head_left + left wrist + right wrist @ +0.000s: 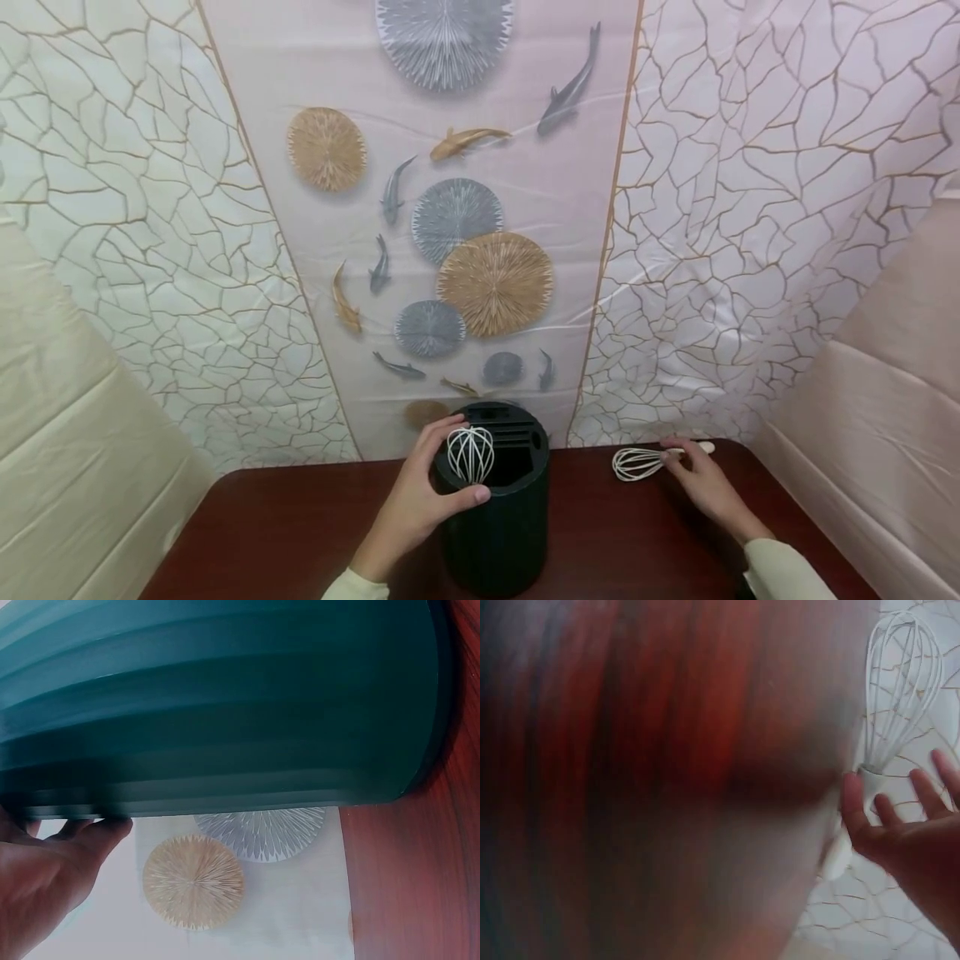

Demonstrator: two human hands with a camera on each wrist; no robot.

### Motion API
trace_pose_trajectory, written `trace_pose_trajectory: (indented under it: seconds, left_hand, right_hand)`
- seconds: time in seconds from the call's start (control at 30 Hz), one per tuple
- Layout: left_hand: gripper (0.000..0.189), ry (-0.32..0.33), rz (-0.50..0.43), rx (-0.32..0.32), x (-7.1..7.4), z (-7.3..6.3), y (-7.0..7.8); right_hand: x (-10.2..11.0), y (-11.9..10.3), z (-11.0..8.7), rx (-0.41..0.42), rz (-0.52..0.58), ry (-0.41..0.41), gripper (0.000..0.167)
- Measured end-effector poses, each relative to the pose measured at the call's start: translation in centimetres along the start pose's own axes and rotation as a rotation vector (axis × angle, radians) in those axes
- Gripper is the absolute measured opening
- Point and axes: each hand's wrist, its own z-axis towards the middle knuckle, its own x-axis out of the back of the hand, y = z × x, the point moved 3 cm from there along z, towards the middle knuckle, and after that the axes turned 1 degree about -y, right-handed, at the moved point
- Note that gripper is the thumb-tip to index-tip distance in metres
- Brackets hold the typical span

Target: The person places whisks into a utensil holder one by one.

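Note:
A dark green cylindrical utensil holder [498, 542] stands upright on the table, with a slotted section and an open compartment on top. My left hand [420, 492] grips its upper left side, thumb at the front rim and fingers around the far side. The head of a white whisk [471, 455] shows above the rim between thumb and fingers; its handle is hidden. To the right, a second white whisk [637, 464] lies near the table's far edge. My right hand [705, 487] pinches it near the neck. In the right wrist view, its wires [904, 690] extend beyond the fingertips.
The dark red-brown table [300, 525] ends at a wall cloth [682, 250] with gold crack lines and a middle panel of fish and round shapes. Beige cloth panels [67, 417] slope along both sides.

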Motion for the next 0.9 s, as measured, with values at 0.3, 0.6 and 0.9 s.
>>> trace_pose_trajectory:
  seconds: [0.3, 0.6, 0.9]
  left_hand:
    - [0.081, -0.005, -0.005, -0.007, -0.3, -0.1, -0.1]
    - [0.08, -0.005, -0.003, -0.01, -0.2, -0.1, -0.2]
    - [0.081, -0.004, -0.014, 0.014, 0.1, -0.1, 0.1]
  right_hand:
    - [-0.4, 2.0, 0.2, -0.009, -0.074, -0.023, 0.049]
    - [-0.6, 0.5, 1.0, 0.128, -0.334, 0.036, 0.025]
    - [0.2, -0.5, 1.4, -0.043, -0.305, -0.119, 0.028]
